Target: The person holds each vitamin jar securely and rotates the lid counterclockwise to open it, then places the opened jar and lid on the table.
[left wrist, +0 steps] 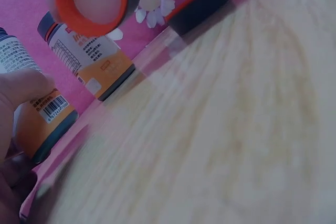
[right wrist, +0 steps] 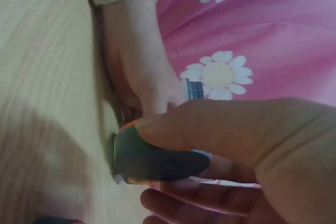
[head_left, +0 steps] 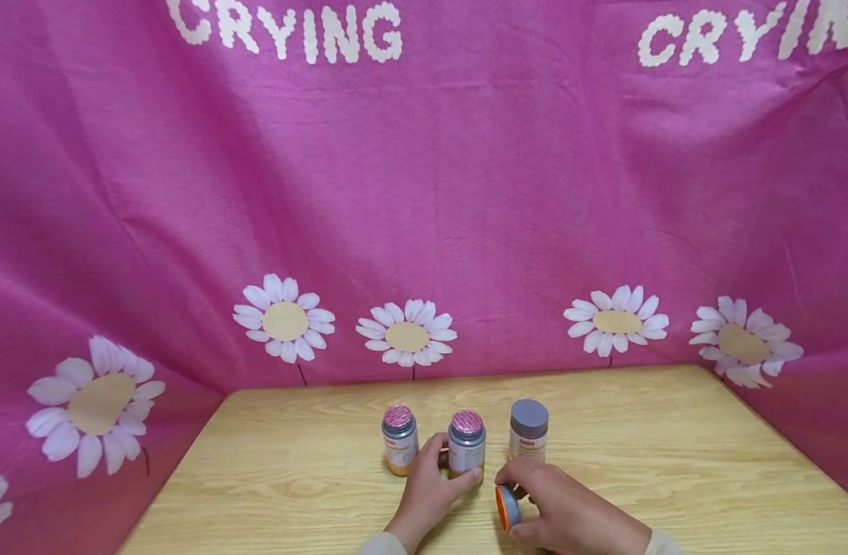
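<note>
My left hand [head_left: 427, 487] holds the middle bottle [head_left: 467, 447], a dark-shouldered supplement bottle with a pink foil seal over its mouth. In the left wrist view, the thumb lies across the label of this bottle [left wrist: 56, 109]. My right hand [head_left: 577, 509] pinches a grey screw cap [head_left: 511, 507] by its rim, tilted so its orange inside faces left. In the right wrist view, the thumb presses the dark side of that cap [right wrist: 157, 156]. A third bottle [head_left: 530, 432], with its grey lid on, stands upright just beyond the right hand.
Another foil-sealed bottle [head_left: 399, 441] stands left of my left hand. A second loose cap [left wrist: 199, 10], orange edge up, lies on the wooden table [head_left: 278, 470] on the right side. A pink cloth with daisies [head_left: 405, 337] hangs behind the table and along its sides.
</note>
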Available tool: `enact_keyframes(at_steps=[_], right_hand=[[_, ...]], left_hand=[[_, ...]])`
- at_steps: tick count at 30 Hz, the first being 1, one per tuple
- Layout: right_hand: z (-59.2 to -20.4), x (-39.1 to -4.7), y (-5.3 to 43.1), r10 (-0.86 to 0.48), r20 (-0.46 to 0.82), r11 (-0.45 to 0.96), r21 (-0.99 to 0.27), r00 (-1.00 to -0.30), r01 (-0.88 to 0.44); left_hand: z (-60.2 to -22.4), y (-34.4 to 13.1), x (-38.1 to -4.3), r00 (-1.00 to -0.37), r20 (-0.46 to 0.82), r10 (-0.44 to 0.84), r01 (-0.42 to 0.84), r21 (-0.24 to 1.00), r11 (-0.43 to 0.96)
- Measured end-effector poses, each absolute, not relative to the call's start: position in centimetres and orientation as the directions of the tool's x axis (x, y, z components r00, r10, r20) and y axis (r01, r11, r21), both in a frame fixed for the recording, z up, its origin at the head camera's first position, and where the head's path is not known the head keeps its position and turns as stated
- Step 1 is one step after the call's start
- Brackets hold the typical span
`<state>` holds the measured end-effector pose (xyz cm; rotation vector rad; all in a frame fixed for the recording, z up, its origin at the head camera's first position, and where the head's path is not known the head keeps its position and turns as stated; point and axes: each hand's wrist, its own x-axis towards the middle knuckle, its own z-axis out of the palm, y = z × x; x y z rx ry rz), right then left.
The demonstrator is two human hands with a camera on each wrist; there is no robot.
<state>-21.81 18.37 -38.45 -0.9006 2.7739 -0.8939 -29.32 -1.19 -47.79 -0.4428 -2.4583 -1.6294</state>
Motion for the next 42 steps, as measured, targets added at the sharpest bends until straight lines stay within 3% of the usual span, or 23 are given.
enact_keyframes(at_steps=[10,19,27,33,42], right_hand=[[-39.9,-22.4,17.5,-0.607,-0.039,0.615,-0.656,-0.794,-0.438],[-40.4,-22.2,17.4,-0.617,-0.005,0.641,-0.584,-0.787,-0.499],[-40.9,-22.0,17.2,-0.542,-0.105,0.729,-0.552,-0.834,-0.404],[-41.3,-22.0,17.1,-0.536,-0.107,0.769,-0.47,-0.837,-0.432],[-41.7,-22.0,17.1,-0.541,-0.108,0.769,-0.466,-0.834,-0.438]], left_hand=[[-47.8,-1.0,-30.0,-0.935,0.33,0.13,0.354,0.84,0.41],[-47.8,-0.8,-30.4,-0.936,0.325,0.134,0.35,0.831,0.432],[-47.8,-0.9,-30.2,-0.936,0.326,0.129,0.347,0.808,0.475],[-47.8,-0.8,-30.4,-0.933,0.336,0.129,0.355,0.803,0.479],[-47.6,-0.9,-30.1,-0.931,0.338,0.138,0.362,0.805,0.47]])
